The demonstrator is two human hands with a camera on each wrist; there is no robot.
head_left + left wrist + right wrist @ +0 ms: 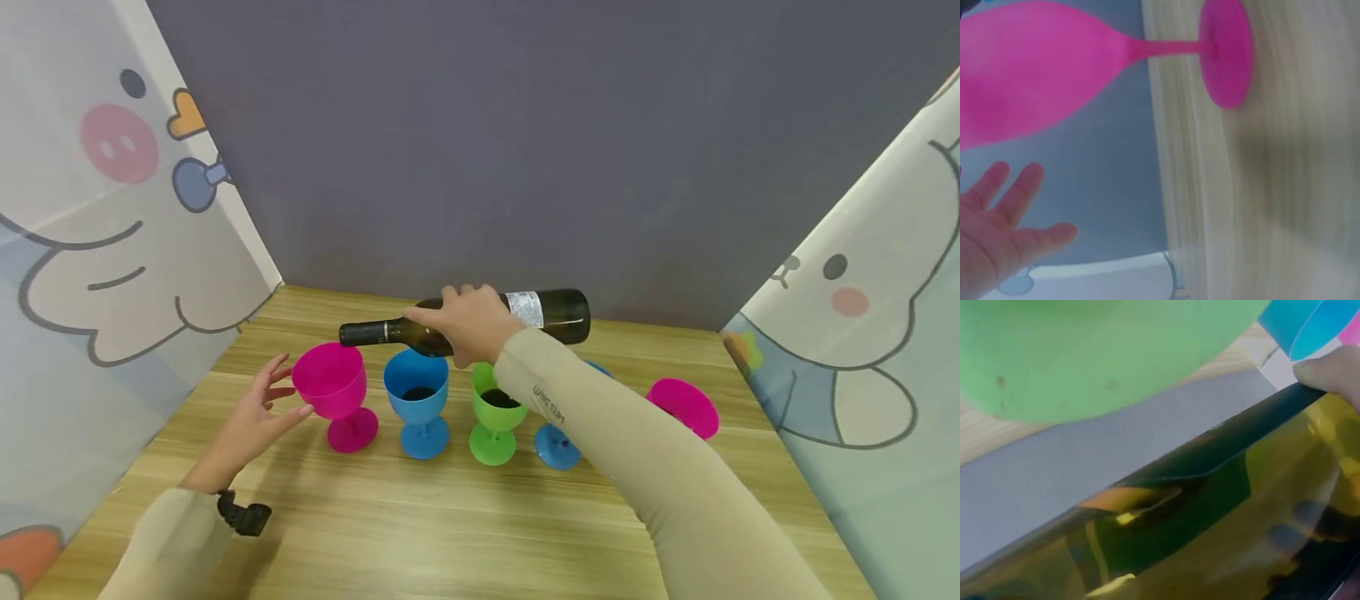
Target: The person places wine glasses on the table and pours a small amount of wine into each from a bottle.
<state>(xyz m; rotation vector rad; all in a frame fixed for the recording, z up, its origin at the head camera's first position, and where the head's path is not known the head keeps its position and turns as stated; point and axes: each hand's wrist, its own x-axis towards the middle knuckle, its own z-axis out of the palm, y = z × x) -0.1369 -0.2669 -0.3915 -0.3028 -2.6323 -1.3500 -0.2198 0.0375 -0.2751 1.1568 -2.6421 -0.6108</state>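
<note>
My right hand (474, 323) grips a dark glass wine bottle (564, 317) round its body, and the bottle lies almost level with its neck to the left. Its mouth is above the rim of the left pink goblet (330, 379); no stream of liquid can be made out. Beside that goblet my left hand (258, 417) spreads its fingers, and in the left wrist view they stand apart from the pink bowl (1035, 69). Dark liquid sits in the left blue goblet (420, 408) and the green goblet (491, 429). Through the bottle (1210, 519), fingers show in the right wrist view.
My right sleeve partly hides another blue goblet (557, 447) and a pink goblet (686, 404) at the right. The goblets stand in a row on a wood-grain table (420, 533). A grey panel (555, 150) closes off the back, with cartoon-printed sheets (847, 333) at both sides.
</note>
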